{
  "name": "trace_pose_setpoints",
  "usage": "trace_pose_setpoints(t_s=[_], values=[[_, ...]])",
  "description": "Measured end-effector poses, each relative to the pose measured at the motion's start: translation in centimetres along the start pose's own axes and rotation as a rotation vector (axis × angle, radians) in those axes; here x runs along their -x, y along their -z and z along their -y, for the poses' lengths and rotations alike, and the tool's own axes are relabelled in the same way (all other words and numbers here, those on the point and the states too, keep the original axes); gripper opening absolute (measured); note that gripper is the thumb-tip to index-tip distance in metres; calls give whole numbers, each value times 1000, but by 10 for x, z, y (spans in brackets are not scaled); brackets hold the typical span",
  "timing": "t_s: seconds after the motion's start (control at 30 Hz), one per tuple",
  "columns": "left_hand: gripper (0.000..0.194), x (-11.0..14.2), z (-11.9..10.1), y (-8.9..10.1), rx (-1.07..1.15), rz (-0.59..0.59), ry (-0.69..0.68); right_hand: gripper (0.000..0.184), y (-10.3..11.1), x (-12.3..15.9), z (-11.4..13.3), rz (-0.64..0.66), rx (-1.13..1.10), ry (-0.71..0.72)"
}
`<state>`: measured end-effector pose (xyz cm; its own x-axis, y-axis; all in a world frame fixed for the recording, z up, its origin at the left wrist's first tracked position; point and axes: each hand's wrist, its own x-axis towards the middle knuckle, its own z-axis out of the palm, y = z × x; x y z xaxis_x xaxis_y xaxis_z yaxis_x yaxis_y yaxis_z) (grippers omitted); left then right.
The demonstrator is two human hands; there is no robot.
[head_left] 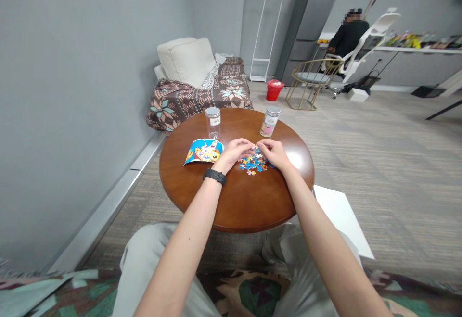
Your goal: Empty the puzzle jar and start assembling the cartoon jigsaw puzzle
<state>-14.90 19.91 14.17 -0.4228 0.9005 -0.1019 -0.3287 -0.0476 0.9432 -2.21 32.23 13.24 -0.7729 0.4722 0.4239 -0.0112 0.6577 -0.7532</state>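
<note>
A loose pile of jigsaw pieces (253, 163), mostly blue with yellow and pink, lies on the round brown table (240, 206). My left hand (236, 152), with a black band on its wrist, curls in over the pile from the left. From the right comes my right hand (274, 152), its thumb and fingers pinched together. Both sets of fingertips nearly meet at the pile's far edge; whatever is between them is too small to make out. Left of my left hand, a curved blue cartoon picture sheet (202, 151) rests on the table.
Behind the sheet stands a clear jar (213, 127) with a silver lid; another jar (270, 123) with a cartoon label stands at the back right. Past the table are a covered sofa (202, 96), a red bin (274, 90) and a wire chair (312, 79). A person (348, 38) is by the counter.
</note>
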Motion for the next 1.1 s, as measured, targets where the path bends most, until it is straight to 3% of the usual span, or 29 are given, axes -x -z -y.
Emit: trace_pose_setpoints(t_s=[0.3,1.1], values=[[20,-2,4,0,7,33,-67,29,0,1,-2,16,9,-13],[20,0,2,3,-111,-67,-141,27,-4,-1,-2,7,30,-34]])
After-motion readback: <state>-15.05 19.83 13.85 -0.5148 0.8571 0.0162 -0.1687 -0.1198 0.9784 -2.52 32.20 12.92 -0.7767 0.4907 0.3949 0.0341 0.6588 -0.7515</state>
